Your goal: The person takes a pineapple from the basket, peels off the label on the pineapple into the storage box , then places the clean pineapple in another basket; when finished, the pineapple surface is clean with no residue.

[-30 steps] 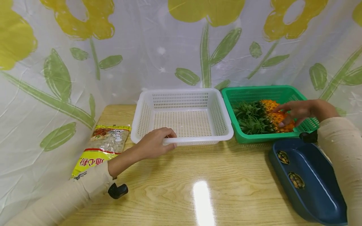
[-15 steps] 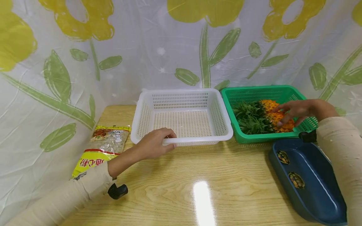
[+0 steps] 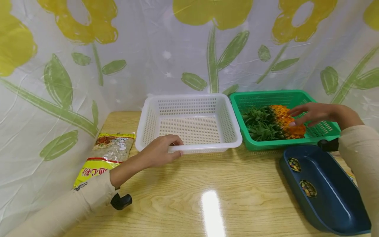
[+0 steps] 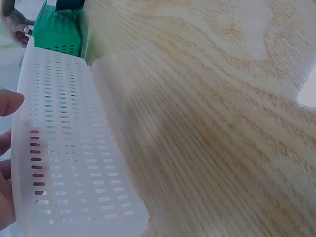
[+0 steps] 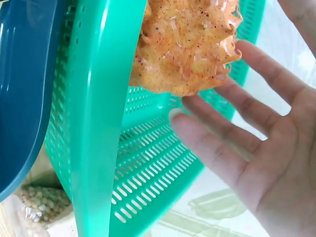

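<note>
A white plastic basket [image 3: 190, 131] with slotted walls stands at the middle back of the table, and nothing lies in it. My left hand [image 3: 162, 149] grips its front rim, thumb outside and fingers inside. To its right is a green basket [image 3: 260, 144]. In it lie orange, spiky pineapples [image 3: 285, 120] with green leafy crowns [image 3: 263, 123] pointing left. My right hand [image 3: 314, 113] hovers over their orange ends, fingers spread. In the right wrist view the fingertips [image 5: 180, 118] are close beside one pineapple [image 5: 185, 47]; whether they touch it I cannot tell.
A dark blue tub [image 3: 328, 194] with two stickers stands at the right front, close to the green basket. On the left lies a yellow bag of pasta [image 3: 108, 154]. A flowered curtain [image 3: 142, 46] hangs behind. Another bag [image 5: 44, 202] shows beyond the tub in the right wrist view.
My right hand has shifted slightly right and its fingers have lifted and straightened a little over the pineapples. The left hand keeps its hold on the white basket's rim.
</note>
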Action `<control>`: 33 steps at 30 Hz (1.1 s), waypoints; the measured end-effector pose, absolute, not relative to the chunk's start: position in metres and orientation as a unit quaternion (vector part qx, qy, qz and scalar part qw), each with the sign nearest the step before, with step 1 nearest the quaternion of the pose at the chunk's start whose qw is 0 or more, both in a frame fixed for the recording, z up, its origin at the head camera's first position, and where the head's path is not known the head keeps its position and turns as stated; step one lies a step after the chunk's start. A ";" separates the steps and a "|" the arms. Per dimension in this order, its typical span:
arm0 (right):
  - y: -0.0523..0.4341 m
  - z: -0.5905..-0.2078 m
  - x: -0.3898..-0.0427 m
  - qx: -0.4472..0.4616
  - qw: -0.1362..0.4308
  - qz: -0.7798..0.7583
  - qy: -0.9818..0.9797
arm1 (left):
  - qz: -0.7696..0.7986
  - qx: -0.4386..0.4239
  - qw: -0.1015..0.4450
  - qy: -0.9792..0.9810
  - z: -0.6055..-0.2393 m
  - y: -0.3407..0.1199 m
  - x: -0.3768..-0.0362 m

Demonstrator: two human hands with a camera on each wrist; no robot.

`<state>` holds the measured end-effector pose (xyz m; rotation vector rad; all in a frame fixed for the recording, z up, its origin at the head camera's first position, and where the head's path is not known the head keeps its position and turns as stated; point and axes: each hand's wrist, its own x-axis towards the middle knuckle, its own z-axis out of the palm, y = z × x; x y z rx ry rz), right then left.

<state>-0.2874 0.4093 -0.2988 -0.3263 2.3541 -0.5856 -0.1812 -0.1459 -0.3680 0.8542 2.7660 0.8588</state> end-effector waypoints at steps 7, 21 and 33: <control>0.407 -0.293 -0.277 -0.140 0.250 -0.218 0.933 | 0.293 0.268 0.058 0.916 -0.363 -0.151 -0.181; 0.371 -0.277 -0.254 -0.177 0.114 -0.222 0.952 | 0.276 0.313 -0.028 0.908 -0.351 -0.164 -0.173; 0.313 -0.282 -0.212 -0.281 0.025 -0.231 0.931 | 0.196 0.405 -0.114 0.886 -0.341 -0.182 -0.161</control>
